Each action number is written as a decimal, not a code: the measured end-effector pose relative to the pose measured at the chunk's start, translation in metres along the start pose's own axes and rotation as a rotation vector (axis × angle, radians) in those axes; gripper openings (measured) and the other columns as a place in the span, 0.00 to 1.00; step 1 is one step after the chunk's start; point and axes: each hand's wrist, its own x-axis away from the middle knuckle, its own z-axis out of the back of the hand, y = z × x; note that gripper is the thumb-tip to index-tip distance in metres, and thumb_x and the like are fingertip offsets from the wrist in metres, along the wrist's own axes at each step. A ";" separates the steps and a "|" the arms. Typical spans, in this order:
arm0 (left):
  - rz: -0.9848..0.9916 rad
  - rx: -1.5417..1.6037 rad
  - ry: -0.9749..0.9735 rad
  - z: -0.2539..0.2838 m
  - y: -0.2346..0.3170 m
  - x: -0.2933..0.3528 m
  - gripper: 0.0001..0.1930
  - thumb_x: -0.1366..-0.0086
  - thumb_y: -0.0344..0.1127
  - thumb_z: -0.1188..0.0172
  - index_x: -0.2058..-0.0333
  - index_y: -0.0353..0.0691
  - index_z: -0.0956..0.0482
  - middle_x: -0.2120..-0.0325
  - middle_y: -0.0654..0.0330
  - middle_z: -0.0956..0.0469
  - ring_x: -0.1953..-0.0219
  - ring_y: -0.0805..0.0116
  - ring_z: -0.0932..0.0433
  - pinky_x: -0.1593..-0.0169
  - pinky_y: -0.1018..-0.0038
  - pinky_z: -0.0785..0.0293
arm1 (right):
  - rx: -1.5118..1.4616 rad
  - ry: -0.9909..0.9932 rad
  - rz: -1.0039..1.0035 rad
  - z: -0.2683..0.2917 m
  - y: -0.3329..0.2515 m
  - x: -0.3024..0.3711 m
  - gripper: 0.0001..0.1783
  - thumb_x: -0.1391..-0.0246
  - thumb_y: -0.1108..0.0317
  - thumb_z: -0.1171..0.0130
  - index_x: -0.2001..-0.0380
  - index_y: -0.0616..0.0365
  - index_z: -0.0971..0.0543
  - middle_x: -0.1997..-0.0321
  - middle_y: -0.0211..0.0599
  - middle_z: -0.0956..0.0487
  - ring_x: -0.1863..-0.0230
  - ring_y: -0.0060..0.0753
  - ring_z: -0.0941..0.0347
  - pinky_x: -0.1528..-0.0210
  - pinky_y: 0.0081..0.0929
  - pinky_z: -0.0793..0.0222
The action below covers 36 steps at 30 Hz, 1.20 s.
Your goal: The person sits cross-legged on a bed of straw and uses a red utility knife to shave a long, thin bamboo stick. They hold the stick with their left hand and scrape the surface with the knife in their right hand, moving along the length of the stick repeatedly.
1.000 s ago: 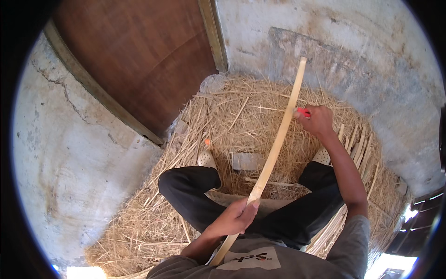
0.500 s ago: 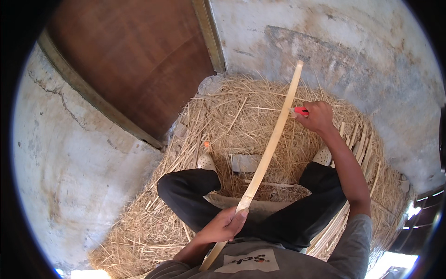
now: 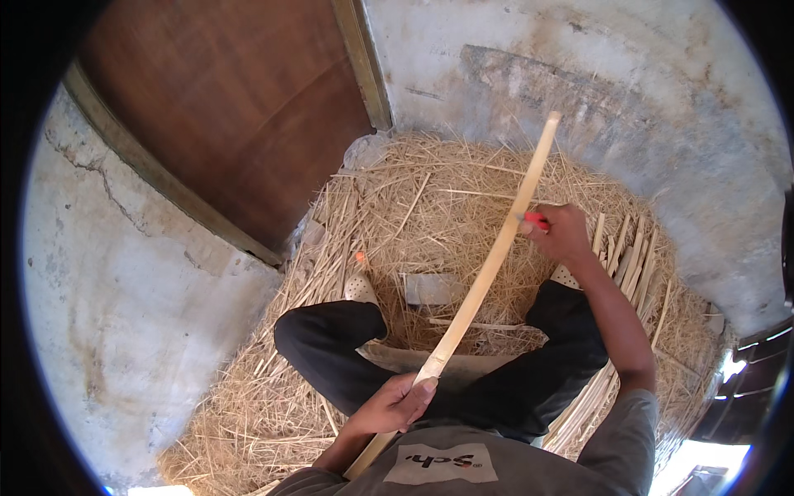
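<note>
Left hand (image 3: 395,403) closed round lower part of a long pale bamboo strip (image 3: 490,269), thumb lying along it, close to the person's belly. Right hand (image 3: 561,234) closed on a small red-handled tool (image 3: 536,220), pressed vs. the strip's upper part; blade itself not visible, can't tell its shape. Right arm stretched fwd, grey sleeve at elbow.

Strip runs diagonal from lower centre, near the grey shirt, up to the right, its top end over the straw close to the wall. It passes over the lap, between the knees, slightly bowed.

Person sits cross-legged in dark trousers (image 3: 331,355), w/ a flat greyish board (image 3: 463,364) across the lap under the strip. A sandal (image 3: 360,288) shows by the left knee, small orange bit just above it. A flat grey rectangular piece (image 3: 433,289) lies on the straw ahead of the legs.

Straw pile (image 3: 413,198) covers the floor all around, loose shavings & thin stalks. By the right leg a bundle of split bamboo slats (image 3: 628,256) lies side by side, more of them running down toward the lower right.

Beyond: brown wooden door (image 3: 240,107) upper left w/ pale frame, grey plastered wall (image 3: 645,99) upper right, bare concrete floor (image 3: 132,289) at left.
</note>
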 end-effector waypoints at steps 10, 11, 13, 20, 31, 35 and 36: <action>-0.038 0.008 -0.029 -0.014 -0.007 0.013 0.19 0.25 0.44 0.61 0.75 0.41 0.35 0.88 0.69 0.36 0.90 0.83 0.37 0.85 0.83 0.40 | 0.090 0.064 0.073 -0.002 0.015 -0.003 0.31 0.58 0.35 0.36 0.85 0.55 0.24 0.91 0.37 0.31 0.87 0.41 0.31 0.80 0.36 0.36; -0.033 -0.004 -0.033 -0.015 -0.006 0.015 0.19 0.25 0.44 0.61 0.75 0.40 0.35 0.88 0.69 0.36 0.90 0.83 0.37 0.84 0.84 0.40 | 0.098 0.070 0.094 -0.003 0.015 -0.002 0.31 0.59 0.34 0.36 0.85 0.55 0.24 0.91 0.37 0.31 0.87 0.41 0.31 0.80 0.36 0.36; -0.041 -0.004 -0.067 -0.013 -0.006 0.016 0.19 0.25 0.44 0.61 0.74 0.41 0.35 0.88 0.69 0.35 0.89 0.83 0.36 0.84 0.83 0.39 | 0.084 0.103 0.140 -0.001 0.013 -0.004 0.35 0.55 0.32 0.42 0.87 0.57 0.29 0.92 0.40 0.35 0.87 0.46 0.33 0.81 0.39 0.39; -0.004 0.010 -0.094 -0.011 -0.020 0.023 0.18 0.25 0.43 0.61 0.74 0.41 0.34 0.88 0.69 0.35 0.89 0.83 0.35 0.84 0.83 0.38 | 0.084 0.151 -0.139 -0.010 0.036 -0.024 0.32 0.51 0.36 0.43 0.82 0.58 0.21 0.87 0.40 0.27 0.82 0.43 0.28 0.76 0.39 0.34; 0.019 0.024 -0.048 -0.006 -0.050 0.032 0.14 0.26 0.42 0.58 0.70 0.42 0.33 0.84 0.73 0.37 0.85 0.86 0.37 0.81 0.83 0.40 | -0.054 0.053 -0.343 0.003 0.048 -0.005 0.35 0.45 0.33 0.52 0.76 0.58 0.19 0.84 0.44 0.26 0.79 0.43 0.27 0.73 0.39 0.34; -0.012 -0.079 0.047 -0.003 -0.016 0.009 0.13 0.26 0.42 0.58 0.61 0.39 0.30 0.85 0.71 0.35 0.87 0.84 0.37 0.82 0.84 0.40 | -0.034 -0.065 -0.057 -0.008 0.005 0.009 0.28 0.51 0.38 0.40 0.80 0.56 0.21 0.87 0.40 0.28 0.83 0.44 0.28 0.78 0.37 0.33; -0.042 -0.131 0.084 -0.004 -0.007 0.003 0.13 0.26 0.42 0.59 0.60 0.39 0.29 0.85 0.70 0.35 0.87 0.84 0.37 0.83 0.84 0.40 | -0.022 -0.124 -0.003 -0.008 -0.006 0.013 0.27 0.53 0.39 0.38 0.81 0.54 0.21 0.89 0.38 0.28 0.84 0.44 0.28 0.78 0.37 0.32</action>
